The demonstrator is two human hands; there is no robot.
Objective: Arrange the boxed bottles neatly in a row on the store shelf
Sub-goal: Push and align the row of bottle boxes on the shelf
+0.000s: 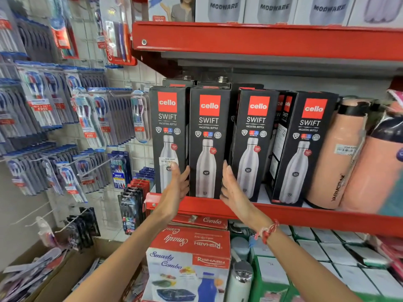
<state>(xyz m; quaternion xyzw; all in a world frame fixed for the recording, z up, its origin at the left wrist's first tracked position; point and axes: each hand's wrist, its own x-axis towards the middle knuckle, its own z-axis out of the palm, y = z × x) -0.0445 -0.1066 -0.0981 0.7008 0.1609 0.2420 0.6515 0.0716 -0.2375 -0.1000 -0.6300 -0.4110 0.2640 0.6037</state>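
Note:
Several black Cello Swift bottle boxes stand upright along the front of the red shelf [305, 215]. The second box from the left [208, 136] sits between my two hands. My left hand [174, 188] presses flat against its lower left side, fingers straight. My right hand [234, 190] lies against its lower right side, also flat. The leftmost box [168, 127] stands close beside it. A third box [254, 138] and a fourth box [305, 147] are angled, with gaps between them. More boxes stand behind in a second row.
Peach flasks [335, 153] crowd the shelf's right end. An upper red shelf [261, 40] hangs overhead with Modware boxes. Toothbrush packs [65, 127] hang on a grid wall at left. Below sit a Smarty Combo carton [189, 258] and white boxes [327, 253].

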